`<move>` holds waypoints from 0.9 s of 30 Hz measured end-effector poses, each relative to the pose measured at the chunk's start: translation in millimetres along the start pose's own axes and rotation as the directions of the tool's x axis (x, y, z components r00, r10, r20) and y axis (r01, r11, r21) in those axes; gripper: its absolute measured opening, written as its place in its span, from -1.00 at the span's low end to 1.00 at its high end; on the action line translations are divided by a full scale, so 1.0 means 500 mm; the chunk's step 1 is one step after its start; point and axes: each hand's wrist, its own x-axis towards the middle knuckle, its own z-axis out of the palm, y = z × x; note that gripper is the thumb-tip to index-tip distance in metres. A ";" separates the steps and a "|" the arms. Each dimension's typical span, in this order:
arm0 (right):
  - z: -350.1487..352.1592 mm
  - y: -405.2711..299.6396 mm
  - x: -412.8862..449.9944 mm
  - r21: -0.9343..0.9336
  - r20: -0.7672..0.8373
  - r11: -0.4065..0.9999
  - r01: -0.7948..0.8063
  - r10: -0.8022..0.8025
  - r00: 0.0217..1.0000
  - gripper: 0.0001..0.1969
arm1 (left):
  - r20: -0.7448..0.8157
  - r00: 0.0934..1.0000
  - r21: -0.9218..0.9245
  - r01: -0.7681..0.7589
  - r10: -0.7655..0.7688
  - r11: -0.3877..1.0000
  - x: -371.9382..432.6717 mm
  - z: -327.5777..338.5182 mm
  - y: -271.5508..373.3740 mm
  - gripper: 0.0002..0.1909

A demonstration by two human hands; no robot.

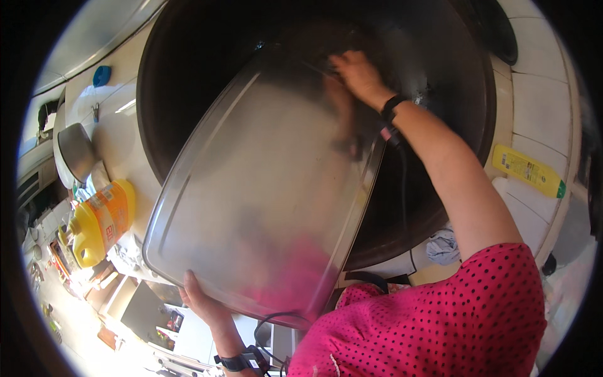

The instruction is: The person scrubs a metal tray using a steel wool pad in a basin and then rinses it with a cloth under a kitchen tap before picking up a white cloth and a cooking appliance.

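A large rectangular stainless steel tray (264, 179) slants over a big dark wok (419, 202), its far end down inside the bowl. My left hand (202, 301) grips the near-left corner of the tray, thumb on top of the rim. Near the tray's far right edge, my right hand (356, 75) has its fingers curled. Something dark shows at those fingertips, but blur hides what it is and whether I hold it. The tray's surface reflects my right arm and a pink dotted shirt (424, 315).
Tiled counter surrounds the wok. To the left are a yellow jug (101, 224) with an orange label, a metal bowl (77, 151) and a blue ring-shaped item (101, 76). On the right lie a yellow bottle (527, 170) with green cap and a crumpled cloth (443, 246).
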 end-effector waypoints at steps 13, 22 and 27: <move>-0.248 -0.334 -0.264 0.408 0.303 0.910 0.080 -0.217 0.928 -0.81 | 0.074 0.997 -0.091 -0.031 0.038 0.995 0.023 0.002 -0.011 -0.47; -0.156 -0.331 -0.207 0.411 0.316 0.844 -0.345 0.223 0.922 -0.81 | 0.059 0.995 -0.102 -0.080 0.086 0.992 0.030 -0.002 -0.022 -0.48; -0.182 -0.376 -0.229 0.485 0.333 0.840 -0.242 0.078 0.940 -0.87 | 0.065 0.997 -0.100 -0.037 0.044 0.994 0.029 0.000 -0.017 -0.47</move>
